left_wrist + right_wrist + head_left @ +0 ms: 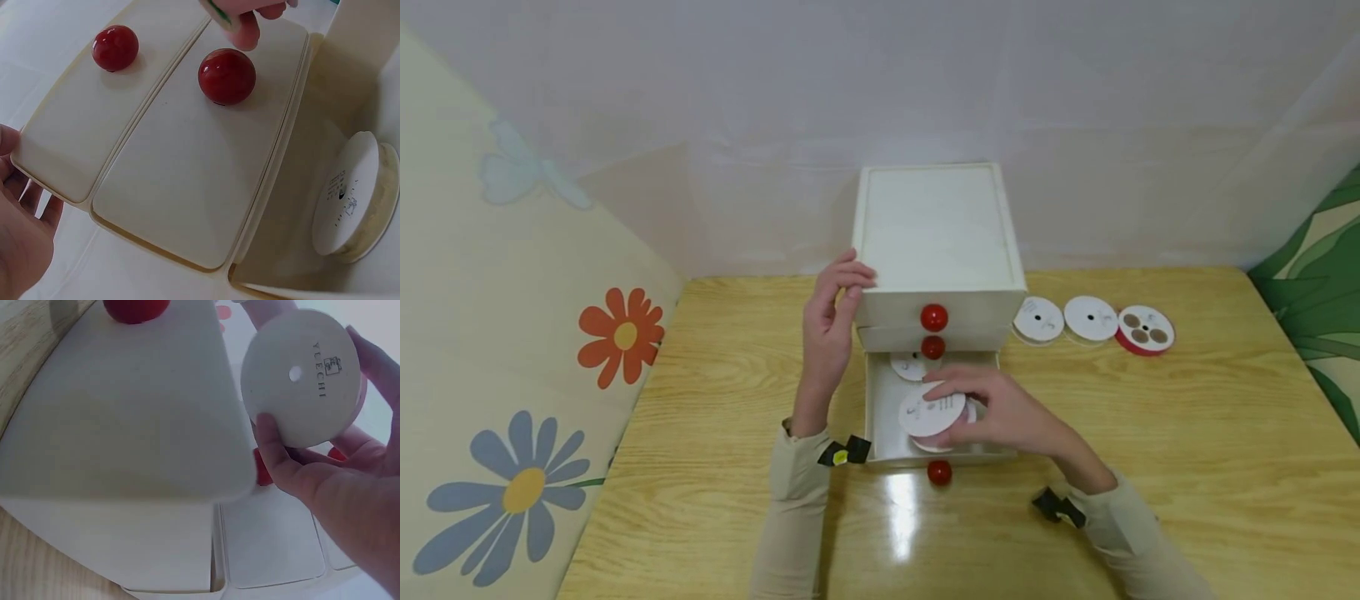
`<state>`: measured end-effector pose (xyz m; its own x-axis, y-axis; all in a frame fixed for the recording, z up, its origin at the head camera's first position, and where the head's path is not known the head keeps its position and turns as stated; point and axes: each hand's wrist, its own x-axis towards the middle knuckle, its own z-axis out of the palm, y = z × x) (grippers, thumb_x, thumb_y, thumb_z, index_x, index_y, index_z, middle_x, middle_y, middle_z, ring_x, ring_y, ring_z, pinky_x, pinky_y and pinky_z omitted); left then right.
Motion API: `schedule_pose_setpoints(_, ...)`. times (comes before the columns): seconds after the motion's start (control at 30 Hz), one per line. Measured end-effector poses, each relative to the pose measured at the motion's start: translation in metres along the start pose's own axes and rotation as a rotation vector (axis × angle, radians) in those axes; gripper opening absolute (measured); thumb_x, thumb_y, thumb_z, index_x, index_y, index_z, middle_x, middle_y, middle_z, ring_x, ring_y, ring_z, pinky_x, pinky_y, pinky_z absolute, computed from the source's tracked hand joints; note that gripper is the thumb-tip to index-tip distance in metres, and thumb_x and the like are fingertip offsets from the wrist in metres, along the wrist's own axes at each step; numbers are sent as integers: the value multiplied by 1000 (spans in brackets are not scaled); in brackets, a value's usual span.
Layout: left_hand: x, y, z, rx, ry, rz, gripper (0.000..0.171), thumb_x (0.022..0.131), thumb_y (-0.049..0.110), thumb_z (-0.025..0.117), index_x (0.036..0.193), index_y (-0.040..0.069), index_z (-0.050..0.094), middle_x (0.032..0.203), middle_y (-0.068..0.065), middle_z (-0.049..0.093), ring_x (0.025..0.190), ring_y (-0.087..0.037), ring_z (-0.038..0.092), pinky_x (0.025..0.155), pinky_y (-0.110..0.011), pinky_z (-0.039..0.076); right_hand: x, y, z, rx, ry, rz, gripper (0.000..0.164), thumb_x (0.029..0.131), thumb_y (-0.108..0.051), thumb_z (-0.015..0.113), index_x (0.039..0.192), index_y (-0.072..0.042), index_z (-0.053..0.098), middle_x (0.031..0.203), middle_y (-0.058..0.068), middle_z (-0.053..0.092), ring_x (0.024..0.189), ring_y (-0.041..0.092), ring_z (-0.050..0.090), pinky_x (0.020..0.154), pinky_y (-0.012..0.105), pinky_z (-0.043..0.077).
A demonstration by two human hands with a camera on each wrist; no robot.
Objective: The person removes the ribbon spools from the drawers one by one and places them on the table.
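Observation:
My right hand (1000,408) grips a white-sided ribbon spool (931,410) over the pulled-out bottom drawer (883,417) of a small white cabinet (936,225). In the right wrist view, fingers and thumb hold the spool (300,381) by its rim; printed lettering and a pinkish edge show. Another spool (350,194), wound with cream-coloured ribbon, lies inside the drawer, toward its back. My left hand (831,325) rests against the cabinet's front left top corner, its fingertips on the edge. The upper two drawers, with red round knobs (934,317), are closed.
To the cabinet's right, three ribbon spools lie in a row on the wooden table (1150,458): two white ones (1038,319) (1090,318) and one with red ribbon (1146,329). A pale wall stands behind, and flower-painted panels flank the table. The drawer's red knob (939,472) juts forward.

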<state>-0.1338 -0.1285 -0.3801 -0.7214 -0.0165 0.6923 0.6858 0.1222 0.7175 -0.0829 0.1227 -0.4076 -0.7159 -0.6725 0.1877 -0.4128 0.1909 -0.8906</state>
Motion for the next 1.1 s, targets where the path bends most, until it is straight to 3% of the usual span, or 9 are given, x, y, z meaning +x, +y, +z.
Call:
schedule_pose_setpoints(0.37,-1,0,-1,2,3,-14,19,104,-2,46,102,-14,61,115,-30,62,140,-33,46,125,-47,28,-6,-5,-10,103,17,146,48,76,-13,90,120,-7,73,137,16,64,121,34,61,100,34,54)
schedule_pose_setpoints(0.5,-1,-1,-1,2,3,-13,20,104,0,46,102,-14,61,114,-31,62,140,-33,46,125,-47,28,-7,-7,-14,139,51,129,47,76,-9,90,119,-5,73,132,16,66,118,32,61,98,28,55)
schedule_pose_setpoints(0.67,-1,1,-1,3,2,-10,20,104,0,46,102,-13,61,115,-30,62,140,-33,46,125,-47,28,-11,-9,-20,105,74,100,45,77,-7,89,119,-8,74,131,13,67,113,29,62,91,32,57)
schedule_pose_setpoints(0.83,-1,1,-1,3,2,-15,21,105,1,46,102,-13,61,115,-30,62,140,-33,46,125,-47,28,-15,-10,-28,69,64,76,47,77,-9,89,121,-10,72,133,12,66,115,29,63,94,36,57)
schedule_pose_setpoints(1.1,-1,1,0,3,4,-20,21,105,1,47,102,-13,61,115,-30,62,140,-33,46,125,-47,28,-22,-11,-40,69,46,8,44,80,-4,86,121,-9,70,123,9,68,109,22,65,94,31,58)
